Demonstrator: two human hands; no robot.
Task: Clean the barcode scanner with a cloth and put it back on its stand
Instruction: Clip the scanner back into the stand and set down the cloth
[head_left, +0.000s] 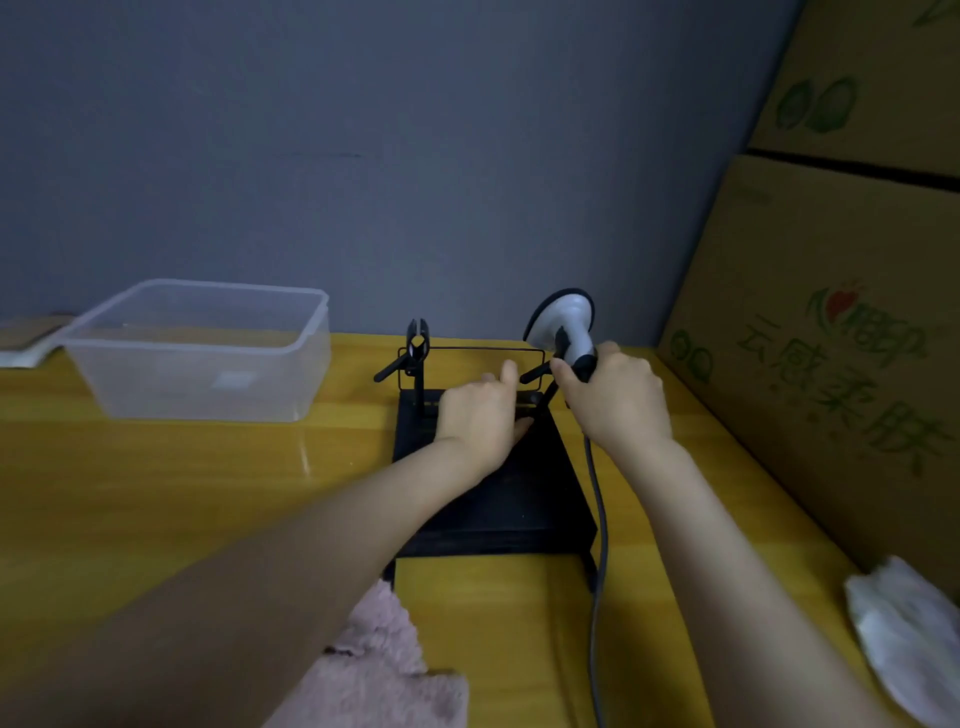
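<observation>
In the head view, the right hand (618, 402) is wrapping its fingers around the dark handle of the barcode scanner (566, 325), and it is holding the scanner upright with the white head on top, at the right upright of the black stand (493, 483). The scanner seems to be touching the right clip of the stand, but I cannot tell if it is already sitting in it or only coming to it. The grey cable (597, 519) is hanging down from the handle along the right side of the stand.

The left hand (480, 415) is lying on the back part of the stand base, with the fingers loosely bent and the thumb pointing up; it seems to be steadying the stand, and it is pinching nothing that I can see.

The pink cloth (374, 670) is lying on the yellow table (182, 493) near the left forearm, and no hand is holding it. So I am judging that the wiping is finished and the last step, seating the scanner, is now going on. What is left is to settle it and let go.
</observation>
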